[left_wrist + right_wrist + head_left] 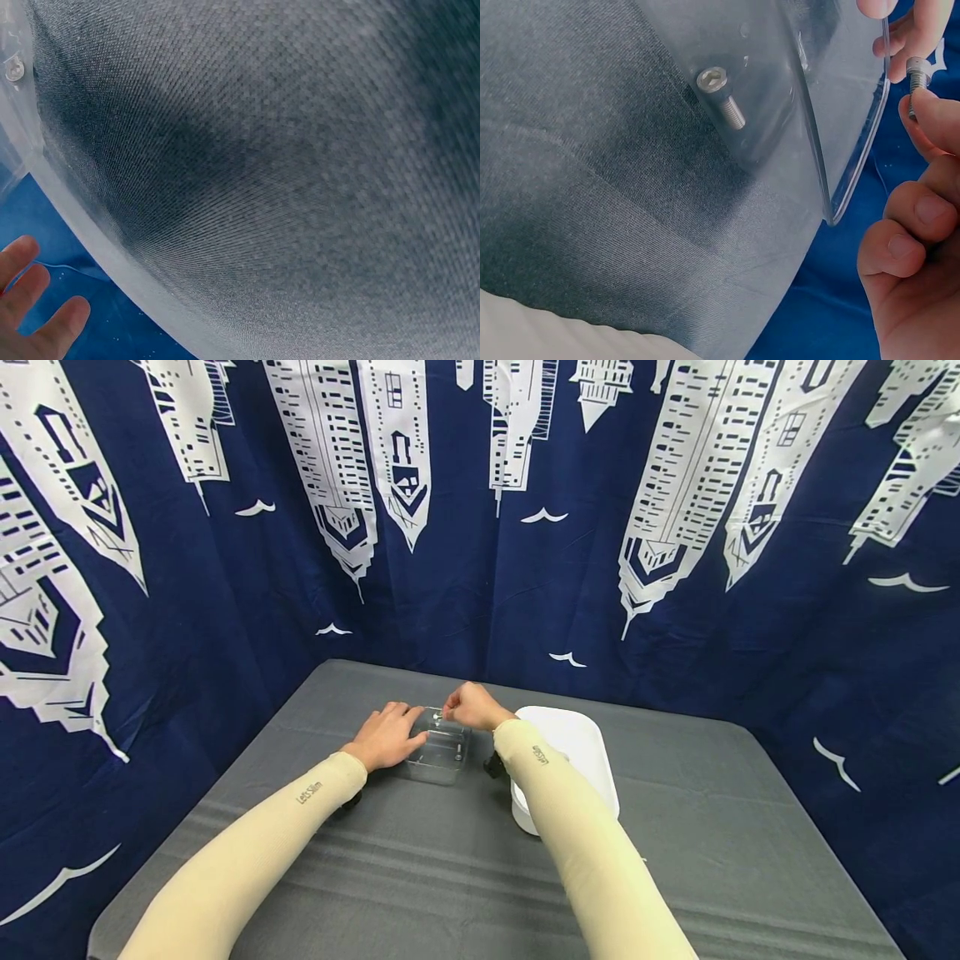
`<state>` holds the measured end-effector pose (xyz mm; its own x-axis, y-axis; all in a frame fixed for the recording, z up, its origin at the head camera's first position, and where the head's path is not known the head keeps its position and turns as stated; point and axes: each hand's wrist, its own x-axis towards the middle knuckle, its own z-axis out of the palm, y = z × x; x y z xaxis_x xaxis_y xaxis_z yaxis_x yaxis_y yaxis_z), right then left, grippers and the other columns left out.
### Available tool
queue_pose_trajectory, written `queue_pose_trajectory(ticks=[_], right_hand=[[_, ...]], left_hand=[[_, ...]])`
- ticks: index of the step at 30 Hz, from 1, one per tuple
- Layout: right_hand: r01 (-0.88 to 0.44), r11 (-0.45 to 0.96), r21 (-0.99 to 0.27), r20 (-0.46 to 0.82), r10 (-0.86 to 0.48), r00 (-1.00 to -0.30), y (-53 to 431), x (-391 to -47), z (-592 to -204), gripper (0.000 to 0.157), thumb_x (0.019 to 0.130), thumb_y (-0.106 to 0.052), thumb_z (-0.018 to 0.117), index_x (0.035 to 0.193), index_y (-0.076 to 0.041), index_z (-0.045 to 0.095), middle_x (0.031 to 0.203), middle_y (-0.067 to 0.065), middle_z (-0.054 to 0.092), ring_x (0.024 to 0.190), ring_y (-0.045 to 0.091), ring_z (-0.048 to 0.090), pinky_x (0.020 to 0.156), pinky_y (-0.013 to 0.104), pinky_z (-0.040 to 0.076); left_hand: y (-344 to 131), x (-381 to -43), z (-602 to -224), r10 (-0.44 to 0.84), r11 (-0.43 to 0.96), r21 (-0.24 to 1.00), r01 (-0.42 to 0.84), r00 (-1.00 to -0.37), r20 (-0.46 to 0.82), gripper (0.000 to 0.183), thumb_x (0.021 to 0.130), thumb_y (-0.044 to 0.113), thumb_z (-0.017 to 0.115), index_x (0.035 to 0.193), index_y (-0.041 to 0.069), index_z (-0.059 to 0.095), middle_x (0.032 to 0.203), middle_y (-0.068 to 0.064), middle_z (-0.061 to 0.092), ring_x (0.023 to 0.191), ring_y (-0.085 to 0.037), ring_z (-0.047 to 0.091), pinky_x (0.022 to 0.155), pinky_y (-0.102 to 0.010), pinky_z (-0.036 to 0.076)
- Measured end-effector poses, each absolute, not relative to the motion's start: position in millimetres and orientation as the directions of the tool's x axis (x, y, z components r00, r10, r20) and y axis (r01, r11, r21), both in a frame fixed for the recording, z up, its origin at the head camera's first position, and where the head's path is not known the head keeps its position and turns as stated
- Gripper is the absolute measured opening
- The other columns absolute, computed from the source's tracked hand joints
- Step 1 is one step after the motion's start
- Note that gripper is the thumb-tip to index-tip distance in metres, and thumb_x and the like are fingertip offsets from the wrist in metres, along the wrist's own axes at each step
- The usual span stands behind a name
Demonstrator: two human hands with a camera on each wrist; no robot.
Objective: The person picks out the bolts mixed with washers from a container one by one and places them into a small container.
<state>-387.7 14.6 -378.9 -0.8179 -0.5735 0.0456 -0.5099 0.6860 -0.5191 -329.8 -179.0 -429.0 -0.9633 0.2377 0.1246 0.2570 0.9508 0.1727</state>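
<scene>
My right hand (pixel 472 706) pinches a socket-head bolt (pixel 917 75) between thumb and index finger. The bolt's head points up, level with the far end of a clear plastic box (pixel 431 772). The other fingers of that hand are curled toward the palm. My left hand (pixel 386 737) rests at the box's left side, thumb and fingers spread; fingertips (pixel 900 37) lie at the rim in the right wrist view. Inside the box lies another bolt (pixel 720 97) on its side. In the left wrist view, left fingers (pixel 60 326) stand apart.
A white tub (pixel 577 735) stands right of the box, partly under my right forearm. Black wrist gear (pixel 493 766) shows below the right wrist. The grey cloth-covered table (pixel 420 868) ends behind the box at a navy curtain (pixel 480 585) printed with white buildings.
</scene>
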Motion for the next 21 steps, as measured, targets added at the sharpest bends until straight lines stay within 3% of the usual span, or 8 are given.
queue_pose_trajectory(ticks=[14,21], right_hand=[[-0.479,0.716,-0.507,0.012,-0.551,-0.835,7.9,-390.4,-382.2,0.014,0.092,-0.012,0.068,0.094,-0.006,0.081,0.102,0.003,0.077,0.089,0.014,0.063,0.074,0.025,0.048],[-0.483,0.717,-0.502,0.011,-0.553,-0.833,8.6,-389.6,-383.1,0.014,0.091,-0.013,0.071,0.096,-0.004,0.080,0.099,0.003,0.077,0.085,0.013,0.061,0.073,0.025,0.048]], left_hand=[[-178.5,-332.6,-432.3,0.232,0.950,0.186,0.253,-0.965,0.124,0.060,0.103,0.047,0.049,0.153,0.014,0.044,0.150,-0.014,0.048,0.143,-0.033,0.040,0.111,-0.060,0.036],[-178.3,-332.3,-434.1,0.225,0.949,0.198,0.246,-0.967,0.120,0.061,0.103,0.048,0.049,0.154,0.014,0.043,0.151,-0.015,0.048,0.143,-0.034,0.039,0.111,-0.061,0.036]])
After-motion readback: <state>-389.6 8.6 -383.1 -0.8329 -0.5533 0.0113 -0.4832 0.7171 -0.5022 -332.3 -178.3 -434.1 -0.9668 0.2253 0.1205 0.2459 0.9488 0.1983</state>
